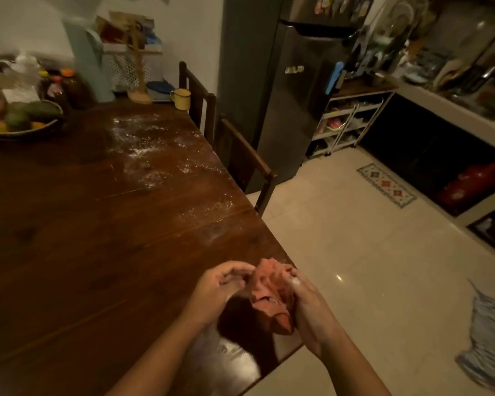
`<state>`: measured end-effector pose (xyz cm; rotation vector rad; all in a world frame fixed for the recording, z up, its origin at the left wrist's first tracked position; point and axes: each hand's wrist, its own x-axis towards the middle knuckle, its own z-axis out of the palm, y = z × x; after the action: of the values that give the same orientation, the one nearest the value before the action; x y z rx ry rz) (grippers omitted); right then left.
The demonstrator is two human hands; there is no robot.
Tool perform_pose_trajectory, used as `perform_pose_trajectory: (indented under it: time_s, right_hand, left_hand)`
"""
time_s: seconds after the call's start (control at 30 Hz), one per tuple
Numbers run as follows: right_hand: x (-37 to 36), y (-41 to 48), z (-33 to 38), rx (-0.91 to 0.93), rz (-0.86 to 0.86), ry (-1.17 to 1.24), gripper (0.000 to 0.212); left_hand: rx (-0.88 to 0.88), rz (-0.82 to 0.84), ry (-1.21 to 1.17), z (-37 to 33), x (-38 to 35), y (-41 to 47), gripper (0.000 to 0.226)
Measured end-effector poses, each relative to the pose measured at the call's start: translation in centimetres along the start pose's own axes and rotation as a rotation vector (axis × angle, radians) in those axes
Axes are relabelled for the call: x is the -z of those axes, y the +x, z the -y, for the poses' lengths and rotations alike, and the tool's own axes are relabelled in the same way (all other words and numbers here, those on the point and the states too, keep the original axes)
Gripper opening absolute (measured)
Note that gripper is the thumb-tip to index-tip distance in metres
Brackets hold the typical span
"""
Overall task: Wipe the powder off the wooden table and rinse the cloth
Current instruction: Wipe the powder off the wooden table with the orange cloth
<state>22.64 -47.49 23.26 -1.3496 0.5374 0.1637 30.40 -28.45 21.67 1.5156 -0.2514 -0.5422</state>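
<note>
Pale tiled floor [355, 267], grey fridge [292, 104]

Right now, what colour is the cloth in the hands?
Pinkish red, seen in the head view: the cloth is bunched between both hands.

Home kitchen: fridge [292, 90], dining table [97, 224], counter [452, 110].

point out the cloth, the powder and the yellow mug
cloth [269, 291]: head view, its bunched middle
powder [140, 151]: head view, a dense white patch
yellow mug [181, 100]: head view, its side wall
</note>
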Motion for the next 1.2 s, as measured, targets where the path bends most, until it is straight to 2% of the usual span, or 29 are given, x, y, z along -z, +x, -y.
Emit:
perform_pose_trajectory:
  time_s: [0.17,0.23,0.33,0.43,0.57,0.7,0.77,0.9,0.97,1.03,1.1,1.2]
  right_hand:
    - [-0.6,7.5,2.7,0.016,0.010,-0.283,0.032]
    - [-1.8,10.2,3.4,0.060,0.105,-0.471,0.024]
    - [-4.0,14.4,4.6,0.100,0.314,-0.707,0.027]
    - [-5.9,18.7,5.0,0.153,0.456,-0.865,0.027]
    - [-6.9,25.1,5.3,0.318,0.417,-1.228,0.030]
    - [-6.2,30.5,4.6,0.426,0.227,-1.598,0.036]
    - [-5.8,32.1,3.6,0.491,0.319,-1.630,0.046]
    - [-3.6,32.1,-1.3,0.665,0.700,-1.720,0.059]
    - [-1.0,31.6,-3.2,0.809,0.790,-1.784,0.062]
    - [1.3,31.8,-2.9,0.908,0.898,-1.737,0.059]
    - [2.6,34.0,-1.1,0.940,0.920,-1.673,0.059]
    - [2.0,38.5,0.8,0.806,0.719,-1.664,0.058]
  left_hand:
    - [0.191,-0.218,0.128,5.5,4.8,5.4,0.035]
    - [0.272,-0.273,0.259,8.1,6.6,6.1,0.033]
    - [0.385,-0.366,0.564,10.3,7.7,6.0,0.035]
    - [0.384,-0.466,0.700,11.1,6.3,5.3,0.041]
    - [0.370,-0.520,0.875,14.1,3.7,5.2,0.049]
    - [0.382,-0.742,0.891,15.1,1.5,6.0,0.031]
    - [0.405,-0.819,0.919,15.1,0.9,6.5,0.024]
    - [0.425,-0.880,0.983,15.4,0.5,7.4,0.022]
    - [0.437,-0.910,0.978,15.4,0.5,7.6,0.024]
    - [0.443,-0.930,0.974,15.7,0.5,7.6,0.026]
    - [0.437,-0.939,0.973,15.9,0.5,7.6,0.027]
    - [0.428,-0.968,0.967,16.0,0.7,7.9,0.026]
